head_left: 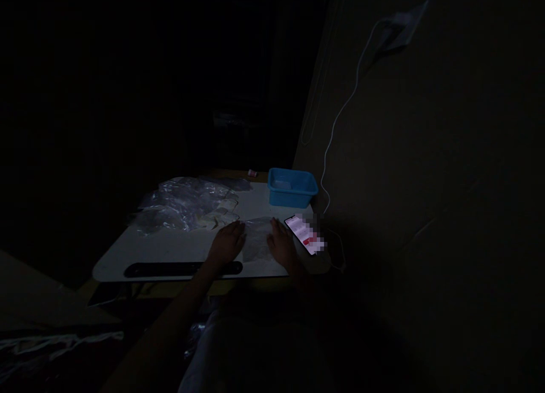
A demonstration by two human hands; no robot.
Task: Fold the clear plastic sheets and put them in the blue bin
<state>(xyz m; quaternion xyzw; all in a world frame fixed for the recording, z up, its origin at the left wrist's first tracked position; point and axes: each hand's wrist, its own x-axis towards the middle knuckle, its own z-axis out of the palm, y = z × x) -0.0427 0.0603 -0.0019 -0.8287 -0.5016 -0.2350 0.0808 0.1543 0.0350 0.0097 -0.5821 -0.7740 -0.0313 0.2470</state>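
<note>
A clear plastic bag (258, 241) lies spread on the white tabletop (170, 246) between my two hands. At its left edge rests my left hand (227, 243), palm down with the fingers stretched forward. My right hand (281, 242) is on the bag's right edge, its fingers extended and slightly apart. Neither hand is visibly gripping the plastic, though the dim light hides fine detail. Just right of my right hand lies a lit phone (303, 233), its screen partly blurred out.
Crumpled clear plastic (183, 200) with pale pieces beside it covers the table's left back. A blue basin (292, 188) stands at the right back corner. A white cable (340, 109) hangs from a wall socket (402, 29). A dark slot (183, 269) runs along the front edge.
</note>
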